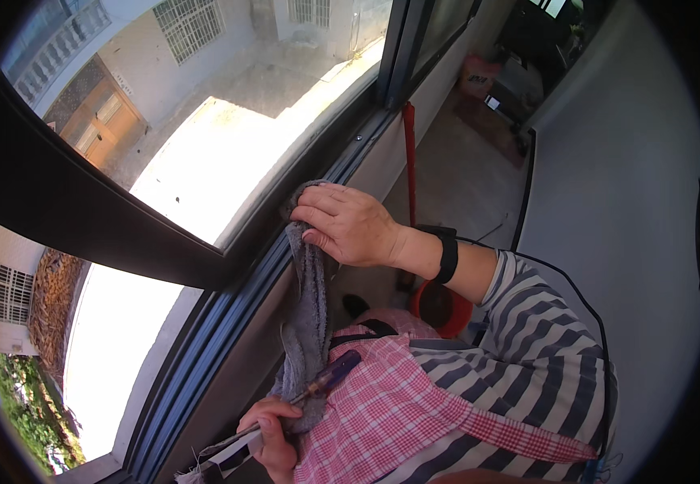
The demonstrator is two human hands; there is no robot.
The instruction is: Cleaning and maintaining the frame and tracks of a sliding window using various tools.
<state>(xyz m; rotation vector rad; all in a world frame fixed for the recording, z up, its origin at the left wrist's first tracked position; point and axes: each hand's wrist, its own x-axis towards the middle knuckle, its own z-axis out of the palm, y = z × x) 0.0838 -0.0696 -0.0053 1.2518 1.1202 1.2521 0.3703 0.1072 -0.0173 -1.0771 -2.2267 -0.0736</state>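
Observation:
My right hand [350,227] presses a bunched grey terry cloth [307,290] onto the sliding-window track [253,272], beside the lower rail of the dark window frame. From there the cloth hangs down toward my left hand [271,432]. That hand grips the metal shaft of a screwdriver [332,375], whose dark bluish handle points up and right across the cloth. Below the left fingers, a white strip [235,448] and frayed threads stick out. The screwdriver's tip cannot be made out.
A dark sash frame [114,206] crosses the left side. Sunlit ground and a building lie outside. Indoors, an orange-red bucket [444,308] stands on the floor near a red pole [410,157]. A black cable [568,281] runs along my right arm. A pink bag [480,75] sits farther back.

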